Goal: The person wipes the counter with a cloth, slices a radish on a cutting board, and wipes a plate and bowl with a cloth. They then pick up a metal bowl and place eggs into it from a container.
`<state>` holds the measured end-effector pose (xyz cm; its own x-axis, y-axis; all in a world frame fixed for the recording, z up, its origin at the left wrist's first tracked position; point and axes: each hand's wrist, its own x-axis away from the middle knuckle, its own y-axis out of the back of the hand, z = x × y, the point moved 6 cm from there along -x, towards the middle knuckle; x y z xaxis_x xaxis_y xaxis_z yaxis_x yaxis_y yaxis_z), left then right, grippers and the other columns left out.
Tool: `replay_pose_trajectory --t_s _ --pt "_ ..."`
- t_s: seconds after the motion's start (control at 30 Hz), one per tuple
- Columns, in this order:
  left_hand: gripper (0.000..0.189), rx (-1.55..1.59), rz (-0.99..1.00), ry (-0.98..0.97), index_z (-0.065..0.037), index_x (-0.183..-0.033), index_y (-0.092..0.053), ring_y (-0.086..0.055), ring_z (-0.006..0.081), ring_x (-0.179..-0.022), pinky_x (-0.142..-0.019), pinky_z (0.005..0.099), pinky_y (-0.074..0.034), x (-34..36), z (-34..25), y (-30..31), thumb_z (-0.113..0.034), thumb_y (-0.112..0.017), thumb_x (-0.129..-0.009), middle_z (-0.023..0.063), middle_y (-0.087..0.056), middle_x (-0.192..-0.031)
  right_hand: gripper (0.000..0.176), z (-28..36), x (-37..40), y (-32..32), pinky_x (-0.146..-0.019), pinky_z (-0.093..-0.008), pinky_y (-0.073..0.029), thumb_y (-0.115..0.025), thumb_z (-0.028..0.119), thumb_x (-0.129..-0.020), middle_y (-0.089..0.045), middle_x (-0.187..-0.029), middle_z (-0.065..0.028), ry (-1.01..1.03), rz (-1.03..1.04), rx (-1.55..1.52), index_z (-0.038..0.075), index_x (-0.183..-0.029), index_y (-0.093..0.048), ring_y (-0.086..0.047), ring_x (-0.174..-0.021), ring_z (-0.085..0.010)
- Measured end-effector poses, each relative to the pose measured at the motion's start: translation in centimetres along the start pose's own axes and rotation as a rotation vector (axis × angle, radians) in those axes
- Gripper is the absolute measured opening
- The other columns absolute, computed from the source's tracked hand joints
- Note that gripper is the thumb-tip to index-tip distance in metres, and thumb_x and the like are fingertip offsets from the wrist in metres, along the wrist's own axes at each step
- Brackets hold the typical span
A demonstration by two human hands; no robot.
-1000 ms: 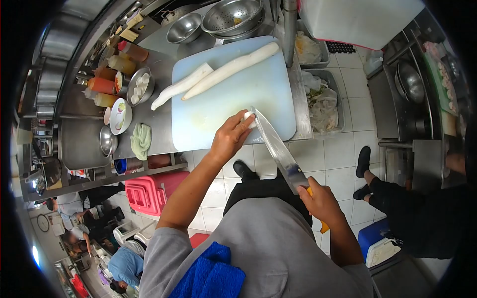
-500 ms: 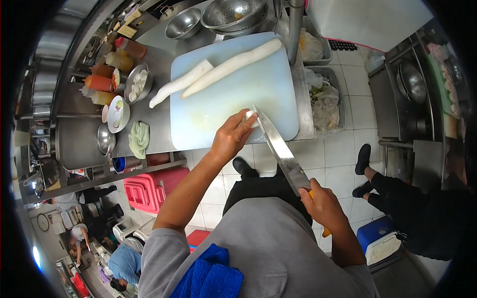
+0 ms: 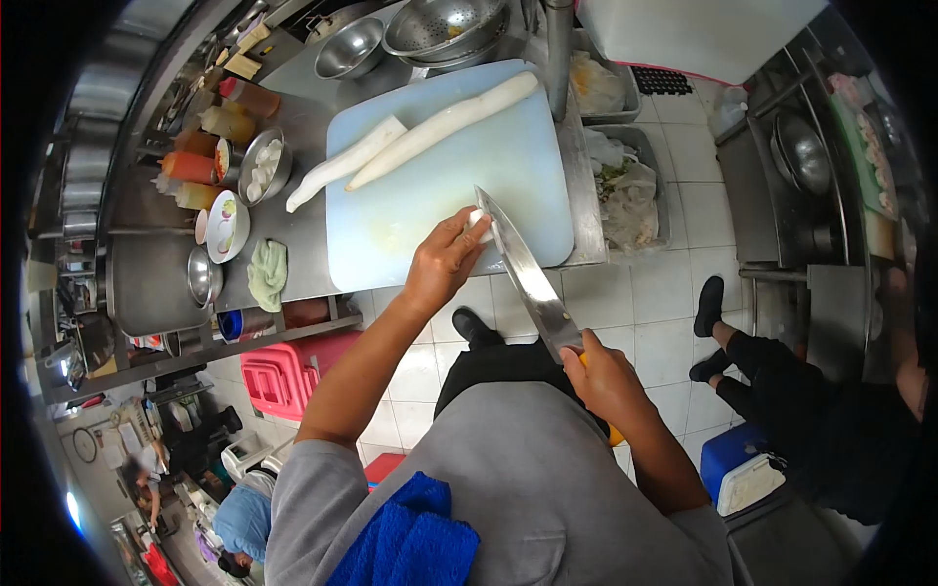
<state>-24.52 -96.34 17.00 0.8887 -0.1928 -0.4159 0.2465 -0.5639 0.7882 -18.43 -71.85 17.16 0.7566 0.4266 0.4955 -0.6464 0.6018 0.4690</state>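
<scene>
My left hand (image 3: pixel 446 256) pinches a small white piece (image 3: pixel 479 221) over the lower right part of a pale blue cutting board (image 3: pixel 410 234). In my right hand (image 3: pixel 608 383) is the yellow handle of a large knife (image 3: pixel 530 278). The blade slants up and left, its tip beside the white piece and my left fingertips. Two long white peeled roots lie on the board's upper part: a shorter one (image 3: pixel 344 164) at left and a longer one (image 3: pixel 449 129) that reaches the top right.
Left of the board are a bowl of white pieces (image 3: pixel 264 168), a white bowl (image 3: pixel 228 227), sauce bottles (image 3: pixel 227 125) and a green cloth (image 3: pixel 267 274). A metal colander (image 3: pixel 445 27) sits above. Bins with bags (image 3: pixel 630 200) stand right. A person in black (image 3: pixel 801 420) is at right.
The knife and my right hand have shifted up and left. My left hand, still pinching the white piece, has moved slightly left. The whole view has shifted a little.
</scene>
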Motion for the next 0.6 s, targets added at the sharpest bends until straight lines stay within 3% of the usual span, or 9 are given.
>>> replay_pose_trajectory --t_s 0.2,0.27,0.3,0.37,0.6 --pt "0.047 -0.071 0.002 -0.006 -0.01 -0.118 -0.065 -0.065 0.0315 -0.098 -0.078 0.0364 -0.057 0.0 -0.4 0.3 -0.001 -0.075 -0.073 0.0182 -0.062 -0.118 0.032 -0.1 0.6 0.8 -0.065 -0.0489 -0.049 -0.052 0.029 -0.095 -0.065 -0.075 -0.0238 0.007 0.009 -0.02 -0.003 -0.095 -0.048 -0.064 -0.071 -0.0436" --pt "0.047 -0.104 0.014 -0.005 -0.011 -0.119 -0.064 -0.065 0.0309 -0.097 -0.077 0.0365 -0.057 0.0 -0.4 0.2 -0.003 -0.075 -0.074 0.0175 -0.062 -0.118 0.032 0.0 0.7 1.1 -0.06 -0.0472 -0.049 -0.052 0.029 -0.095 -0.064 -0.07 -0.0225 0.135 -0.07 -0.01 -0.003 -0.093 -0.047 -0.063 -0.062 -0.0401" --pt "0.047 -0.105 0.017 0.0 -0.011 -0.119 -0.064 -0.065 0.0309 -0.097 -0.077 0.0365 -0.057 0.1 -0.4 0.2 -0.003 -0.075 -0.074 0.0175 -0.062 -0.118 0.032 0.1 0.8 1.3 -0.06 -0.0472 -0.049 -0.052 0.029 -0.095 -0.064 -0.07 -0.0225 0.134 -0.065 -0.011 -0.003 -0.093 -0.047 -0.063 -0.062 -0.0401" --pt "0.047 -0.11 0.023 0.016 -0.012 -0.12 -0.064 -0.065 0.0306 -0.096 -0.077 0.0365 -0.058 0.0 -0.4 0.1 -0.005 -0.074 -0.075 0.0167 -0.062 -0.118 0.029 -0.5 1.0 1.2 -0.073 -0.0497 -0.051 -0.054 0.027 -0.094 -0.068 -0.087 -0.0228 -0.104 0.096 0.017 -0.001 -0.096 -0.049 -0.064 -0.081 -0.0446" --pt "0.047 -0.141 0.054 0.043 -0.015 -0.12 -0.064 -0.064 0.0301 -0.098 -0.076 0.0368 -0.058 -0.3 -0.6 0.3 -0.006 -0.074 -0.075 0.0162 -0.061 -0.117 0.028 -1.7 2.0 0.8 -0.069 -0.0496 -0.051 -0.056 0.025 -0.093 -0.068 -0.085 -0.0231 -0.036 0.059 -0.048 -0.002 -0.09 -0.049 -0.064 -0.079 -0.0453"
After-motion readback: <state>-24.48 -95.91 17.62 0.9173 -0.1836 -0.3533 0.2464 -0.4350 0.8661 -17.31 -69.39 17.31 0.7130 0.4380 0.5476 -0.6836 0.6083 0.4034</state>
